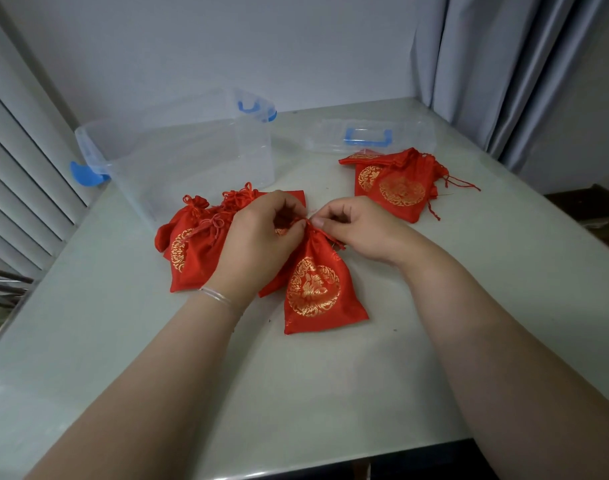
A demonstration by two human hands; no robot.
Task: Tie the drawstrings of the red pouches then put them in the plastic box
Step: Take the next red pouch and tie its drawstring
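A red pouch with a gold round pattern (317, 289) lies in the middle of the table, its neck gathered. My left hand (261, 237) and my right hand (358, 226) both pinch the drawstring at that neck, fingertips almost touching. To the left lies a pile of red pouches (192, 244) with looped, tied cords, partly under my left hand. Another pile of red pouches (396, 185) with loose cords lies at the back right. The clear plastic box (178, 150) with blue latches stands open at the back left, nothing visible in it.
The box's clear lid (369, 136) with a blue handle lies behind the right pile. The pale table (296, 393) ends at a wall behind, a grey curtain (504, 64) at the right and white slats (19, 168) at the left.
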